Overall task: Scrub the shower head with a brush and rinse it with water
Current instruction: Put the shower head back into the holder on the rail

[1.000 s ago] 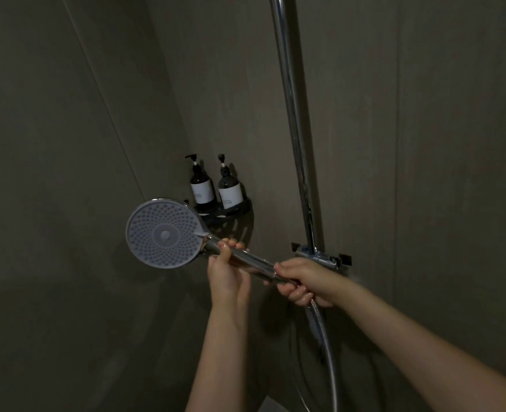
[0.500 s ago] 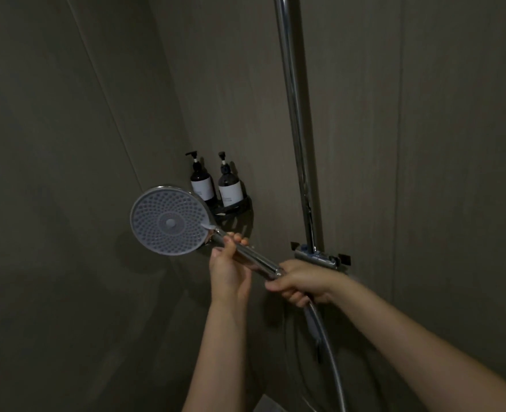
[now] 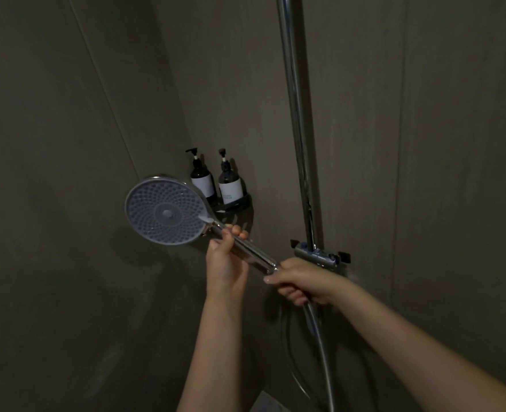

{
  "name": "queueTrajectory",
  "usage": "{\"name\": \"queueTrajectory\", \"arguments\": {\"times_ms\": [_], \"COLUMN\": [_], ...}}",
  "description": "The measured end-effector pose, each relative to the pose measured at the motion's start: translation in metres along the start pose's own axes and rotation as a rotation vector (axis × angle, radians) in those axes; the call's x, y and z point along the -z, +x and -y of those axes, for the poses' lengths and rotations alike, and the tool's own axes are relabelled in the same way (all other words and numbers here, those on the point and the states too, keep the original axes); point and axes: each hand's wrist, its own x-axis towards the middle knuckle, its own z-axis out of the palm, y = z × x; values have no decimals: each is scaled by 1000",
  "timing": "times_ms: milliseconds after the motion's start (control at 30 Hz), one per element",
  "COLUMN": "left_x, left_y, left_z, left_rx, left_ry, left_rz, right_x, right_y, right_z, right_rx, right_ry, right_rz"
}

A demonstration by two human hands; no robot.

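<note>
Chrome under both palms, and it looks slick, so the hold matters most at this step. At the lower middle of the frame my right hand (image 3: 300, 281) curls round the bottom end of the handle (image 3: 251, 251), just where the hose (image 3: 320, 346) leaves it and drops toward the bottom edge; my left hand (image 3: 226, 260) wraps the upper handle, thumb on top and fingertips showing past the far side, close under the shower head (image 3: 165, 211). That head sits left of centre, its grey nozzle face turned toward me, tilted up and to the left. No brush shows anywhere, and no water runs, so I judge the scrubbing not yet begun: I am steadying and presenting the face. To do this well I would hold the face square to my eyes, let the hose hang slack without twisting, and free one hand only once the other has a firm, full grasp, since a wet handle could turn in a loose one. Beyond my hands, the mixer valve (image 3: 315, 257) sits at the foot of the riser rail (image 3: 296, 120), and two pump bottles (image 3: 216, 181) stand in a corner rack (image 3: 236, 203) behind the head.
</note>
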Motion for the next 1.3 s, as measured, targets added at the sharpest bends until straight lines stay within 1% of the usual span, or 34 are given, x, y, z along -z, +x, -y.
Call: {"name": "queueTrajectory", "arguments": {"times_ms": [100,133,167,200,233,267,300,333,367,400,433,467,500,600,633,667,700,733,767,800,900,933,967,1000,1033,1100,1133,1167,1200,1233,1300], "left_x": [-5,-5,-5,-5,-4,-3,-1,2,4,5,5,4,2,-4,-6,-7,-7,-8,-6,-4,9,13,16,16,15,10,9,7,6,6,10], "left_y": [-2,-2,-2,-2,-2,-1,0,1,0,0,-1,-2,-2,-2,-2,-1,-1,0,1,1,4,5,6,6,5,2,0,-2,-3,-4,-5], "left_z": [3,5,8,10,13,14,13,11,9,7,6,6,8,12,13,13,13,13,12,10,4,2,2,4,7,18,23,28,31,33,34], "left_rx": [-53,-64,-70,-73,-74,-74,-62,-30,12,43,52,40,14,-83,-106,-122,-132,-135,-128,-106,25,52,61,48,16,-51,-68,-69,-57,-33,41], "left_ry": [-28,-40,-39,-22,1,19,29,27,11,-3,1,13,28,30,16,7,15,31,47,55,42,38,42,47,49,33,30,30,37,57,107], "left_rz": [-176,-216,-236,-244,-247,-235,-190,-117,-34,36,71,53,-12,-256,-301,-324,-333,-332,-320,-290,-135,-100,-99,-130,-189,-339,-396,-423,-424,-410,-337], "right_x": [-15,-23,-29,-33,-34,-31,-26,-21,-16,-10,-6,-3,-2,-13,-20,-26,-30,-33,-33,-31,-31,-32,-34,-34,-35,-38,-41,-44,-49,-52,-54], "right_y": [9,10,12,14,16,18,19,18,14,11,7,6,6,10,11,13,15,18,19,20,11,9,8,9,11,15,16,16,16,18,21], "right_z": [-8,-7,-7,-6,-3,-1,0,2,5,4,2,0,-2,-11,-13,-14,-14,-13,-11,-10,-9,-11,-12,-13,-13,-16,-18,-20,-23,-27,-36], "right_rx": [153,193,228,223,168,90,3,-83,-150,-174,-164,-120,-58,78,121,154,158,134,113,101,23,-18,-39,-39,-28,13,29,46,46,22,-27], "right_ry": [-737,-855,-869,-846,-799,-723,-595,-422,-222,-25,86,86,-37,-730,-836,-846,-824,-791,-717,-604,-263,-192,-166,-220,-347,-672,-783,-822,-814,-785,-632], "right_rz": [-572,-682,-746,-775,-772,-723,-610,-424,-199,-29,58,48,-47,-571,-691,-759,-786,-767,-711,-622,-260,-181,-159,-201,-291,-557,-670,-741,-773,-770,-707]}}
